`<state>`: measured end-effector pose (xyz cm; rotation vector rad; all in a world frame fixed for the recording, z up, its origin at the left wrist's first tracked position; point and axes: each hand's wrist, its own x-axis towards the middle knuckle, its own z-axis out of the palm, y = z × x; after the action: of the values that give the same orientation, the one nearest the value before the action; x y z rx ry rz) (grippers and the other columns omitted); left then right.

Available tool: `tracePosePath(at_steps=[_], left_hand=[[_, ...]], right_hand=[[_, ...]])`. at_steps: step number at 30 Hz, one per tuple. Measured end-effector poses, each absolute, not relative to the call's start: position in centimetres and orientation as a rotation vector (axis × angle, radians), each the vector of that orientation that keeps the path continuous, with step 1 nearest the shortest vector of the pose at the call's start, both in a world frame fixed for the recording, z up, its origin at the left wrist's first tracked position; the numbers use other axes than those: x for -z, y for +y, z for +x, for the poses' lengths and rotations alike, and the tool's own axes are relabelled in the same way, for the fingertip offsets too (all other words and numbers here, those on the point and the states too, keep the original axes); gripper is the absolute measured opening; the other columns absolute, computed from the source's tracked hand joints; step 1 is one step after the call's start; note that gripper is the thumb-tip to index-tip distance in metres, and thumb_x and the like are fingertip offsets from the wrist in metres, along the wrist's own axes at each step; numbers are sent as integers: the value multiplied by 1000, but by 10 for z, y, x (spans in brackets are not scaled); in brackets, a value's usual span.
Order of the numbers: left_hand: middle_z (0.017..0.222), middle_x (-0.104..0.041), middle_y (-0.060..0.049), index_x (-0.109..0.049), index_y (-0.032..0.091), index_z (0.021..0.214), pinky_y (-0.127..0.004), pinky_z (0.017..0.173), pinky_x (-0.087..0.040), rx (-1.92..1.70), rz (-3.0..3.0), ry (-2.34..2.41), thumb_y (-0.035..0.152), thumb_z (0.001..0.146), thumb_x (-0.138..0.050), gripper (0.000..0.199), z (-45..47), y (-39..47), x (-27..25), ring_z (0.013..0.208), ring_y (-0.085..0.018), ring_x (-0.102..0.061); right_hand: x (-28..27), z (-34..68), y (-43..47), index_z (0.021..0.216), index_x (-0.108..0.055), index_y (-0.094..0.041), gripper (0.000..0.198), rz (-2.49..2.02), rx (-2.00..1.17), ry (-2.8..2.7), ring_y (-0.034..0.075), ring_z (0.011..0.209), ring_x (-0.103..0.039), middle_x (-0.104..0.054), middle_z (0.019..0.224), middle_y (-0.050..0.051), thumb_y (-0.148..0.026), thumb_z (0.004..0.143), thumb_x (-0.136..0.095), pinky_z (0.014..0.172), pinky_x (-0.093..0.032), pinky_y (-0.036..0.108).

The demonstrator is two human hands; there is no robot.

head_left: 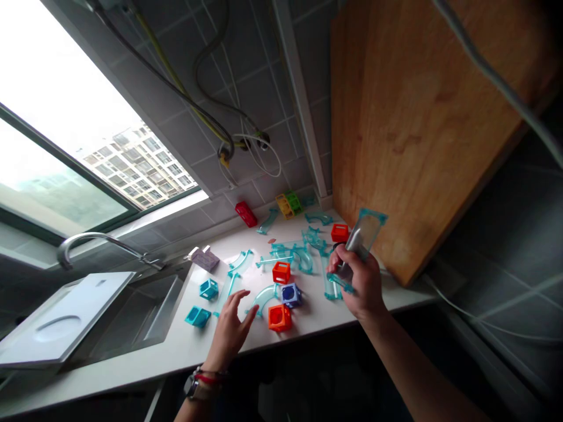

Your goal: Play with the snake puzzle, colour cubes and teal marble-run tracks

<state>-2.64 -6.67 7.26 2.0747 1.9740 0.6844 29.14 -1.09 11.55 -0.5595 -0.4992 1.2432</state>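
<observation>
My right hand (367, 290) is raised over the right end of the counter, fingers wrapped round a straight clear track piece (368, 227) with teal ends. Thumb and fingers apart, my left hand (229, 329) hovers at the counter's front with nothing in it. Closest to it are a curved teal track piece (265, 297) and a straight one (227, 295). Right of these sit a purple cube frame (291, 295) and two orange cube frames, one behind (281, 272) and one in front (280, 317). Two teal cubes (208, 288) lie to the left.
More teal track pieces (303, 261) spread across the white counter (246, 337). Along the back are a red block (246, 214) and joined yellow-green cubes (289, 204). A sink (165, 310) with a white board (65, 319) lies left. A large wooden board (404, 140) leans at right.
</observation>
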Motion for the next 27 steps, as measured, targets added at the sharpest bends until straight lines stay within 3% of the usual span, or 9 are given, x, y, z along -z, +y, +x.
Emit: tracePosePath(at_steps=[2,6,8,12,17,20,24,27], left_hand=[[129,-67,-12,-59,25,131,-49,100,-54,-618,2091,1962,48,95,-64,43,-26,-56,-73,119,-31,-66],[131,-67,-12,-59,25,133,-50,100,-54,-555,2154,1910,40,91,-69,45,-22,-43,-63,119,-32,-66],[128,-69,-12,-62,25,130,-50,97,-55,-536,2164,1885,34,89,-70,43,-20,-41,-55,115,-32,-68],[128,-68,-13,-64,23,126,-53,100,-54,-546,2171,1902,31,91,-65,36,-13,-46,-44,115,-32,-67],[139,-64,-13,-55,25,142,-43,101,-55,-535,2170,1864,39,95,-63,49,-23,-41,-61,123,-27,-66],[142,-62,-14,-52,23,144,-46,109,-49,-550,2133,1951,40,96,-60,51,-52,-22,-77,131,-29,-61],[137,-61,-22,-55,13,136,-57,113,-41,-524,1991,2206,34,85,-69,57,-94,4,-82,132,-38,-58],[127,-67,-22,-58,10,132,-52,109,-45,-462,1884,2287,32,79,-73,59,-109,10,-73,125,-37,-63]], right_hand=[[-115,290,-12,67,-63,-21,30,-560,-1254,-522,12,54,-55,-60,60,-3,-39,84,-79,56,-47,25],[-120,292,-13,67,-59,-23,58,-458,-1340,-481,14,50,-55,-57,58,-2,-76,91,-54,51,-47,28],[-123,296,-12,67,-57,-23,64,-422,-1359,-450,14,49,-54,-56,57,-2,-83,89,-48,51,-47,28],[-124,302,-10,67,-56,-23,63,-429,-1332,-431,14,50,-54,-55,56,-2,-82,88,-50,50,-46,27],[-123,300,-10,70,-59,-23,58,-450,-1327,-426,14,50,-54,-55,57,-2,-78,90,-53,51,-46,27],[-124,298,-12,74,-60,-24,55,-459,-1342,-414,14,50,-53,-55,57,-2,-77,89,-55,51,-46,27],[-123,296,-12,74,-60,-24,56,-467,-1347,-430,14,50,-53,-54,57,-2,-78,88,-55,51,-46,27],[-121,294,-12,72,-60,-23,55,-463,-1358,-416,14,50,-52,-53,57,-3,-76,88,-56,50,-46,27]])
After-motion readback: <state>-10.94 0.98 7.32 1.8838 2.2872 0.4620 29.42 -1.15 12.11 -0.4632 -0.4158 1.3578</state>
